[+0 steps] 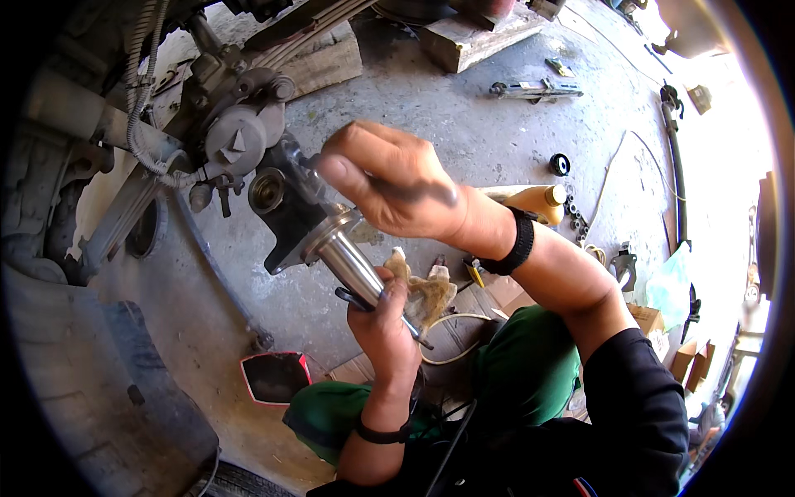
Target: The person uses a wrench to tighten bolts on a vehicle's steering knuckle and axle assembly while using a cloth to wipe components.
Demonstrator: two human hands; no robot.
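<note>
A bright bare-metal wheel spindle (344,258) slants down from the dark steering knuckle (291,228) on the axle. My left hand (383,335) is wrapped round the lower part of the spindle, thumb along its upper side. A small dark piece (354,298) pokes out to the left of those fingers; I cannot tell what it belongs to. My right hand (406,182) is over the knuckle, with its fingers curled together and partly hidden. Whatever it may hold does not show. A stained cloth or work glove (429,291) lies on the floor beyond the spindle's end.
A round brake chamber (236,139) and ribbed hose (137,91) hang at upper left. A red-edged black tray (276,378) lies near my knee. Right of my hands are an amber bottle (534,201) and a black ring (560,164). A wooden block (476,41) stands behind.
</note>
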